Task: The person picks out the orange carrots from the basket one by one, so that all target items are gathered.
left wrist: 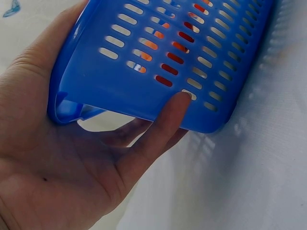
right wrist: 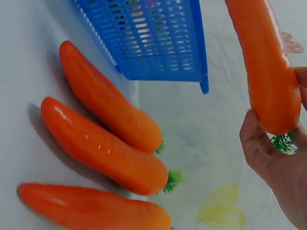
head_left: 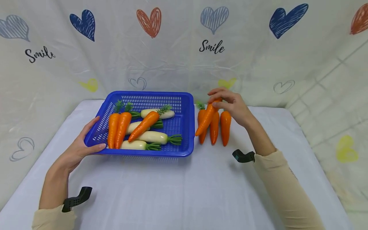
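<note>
Through the head camera, I see the left hand [head_left: 76, 151] gripping a blue basket [head_left: 161, 153] near a corner, between 8 and 9 o'clock from the basket's middle. Its thumb is at the front rim, and in the left wrist view I see a finger on the outside of the wall with all the little holes. The right hand [head_left: 233, 103] is at 3 o'clock from the basket, and it pinches a carrot [head_left: 207, 118] by the fat, leafy end. That carrot is up in the air, with its thin end pointing to 7 o'clock, close to the basket's side. I cannot tell if they touch. Under and beside it, three loose carrots [head_left: 214, 131] lie in a row on the white table [head_left: 184, 191], with their thin ends near 6 o'clock. Inside the basket I see three basket carrots [head_left: 123, 130] and some white radishes [head_left: 152, 137]. Two of those carrots lie side by side at 9 o'clock, and the other one leans across the radishes. At 12 o'clock, past the table, hangs a pale sheet [head_left: 178, 54] with hearts [head_left: 149, 22] on it.
</note>
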Demonstrator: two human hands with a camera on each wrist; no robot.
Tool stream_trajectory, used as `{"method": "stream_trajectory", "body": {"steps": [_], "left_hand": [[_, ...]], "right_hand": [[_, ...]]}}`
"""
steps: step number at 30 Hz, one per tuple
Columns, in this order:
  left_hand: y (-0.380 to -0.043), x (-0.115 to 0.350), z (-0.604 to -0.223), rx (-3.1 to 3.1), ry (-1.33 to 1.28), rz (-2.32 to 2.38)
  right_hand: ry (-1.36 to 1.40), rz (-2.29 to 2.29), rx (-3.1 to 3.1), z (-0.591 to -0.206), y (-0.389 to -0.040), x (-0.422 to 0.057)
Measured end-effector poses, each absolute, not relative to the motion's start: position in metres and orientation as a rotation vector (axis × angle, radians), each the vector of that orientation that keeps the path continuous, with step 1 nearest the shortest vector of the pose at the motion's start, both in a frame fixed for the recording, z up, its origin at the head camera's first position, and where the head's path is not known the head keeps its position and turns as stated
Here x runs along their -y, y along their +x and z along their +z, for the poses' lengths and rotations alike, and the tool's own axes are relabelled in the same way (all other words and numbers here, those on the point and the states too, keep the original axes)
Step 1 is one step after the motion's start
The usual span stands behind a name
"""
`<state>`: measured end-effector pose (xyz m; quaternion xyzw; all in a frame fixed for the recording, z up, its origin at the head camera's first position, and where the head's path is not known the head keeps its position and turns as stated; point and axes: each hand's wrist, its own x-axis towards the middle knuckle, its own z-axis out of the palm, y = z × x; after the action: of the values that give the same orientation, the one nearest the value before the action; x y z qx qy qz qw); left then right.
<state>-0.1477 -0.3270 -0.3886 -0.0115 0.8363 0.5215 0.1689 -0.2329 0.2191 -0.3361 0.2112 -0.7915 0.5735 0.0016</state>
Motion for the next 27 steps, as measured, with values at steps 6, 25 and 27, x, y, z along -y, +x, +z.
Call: {"method": "stream_trajectory", "body": {"steps": [6,25,27], "left_hand": [[-0.147,0.327,-0.389,-2.38,-0.039,1.481],[-0.147,0.326,-0.389,-2.378,-0.034,1.488],[-0.147,0.326,-0.388,-2.376,-0.029,1.49]], "right_hand": [[0.619,1.762,2.509,-0.339,-0.233,-0.233],[0.499,1.699,2.59,-0.355,-0.229,-0.282],[0.488,1.669,2.616,-0.355,-0.229,-0.287]]}}
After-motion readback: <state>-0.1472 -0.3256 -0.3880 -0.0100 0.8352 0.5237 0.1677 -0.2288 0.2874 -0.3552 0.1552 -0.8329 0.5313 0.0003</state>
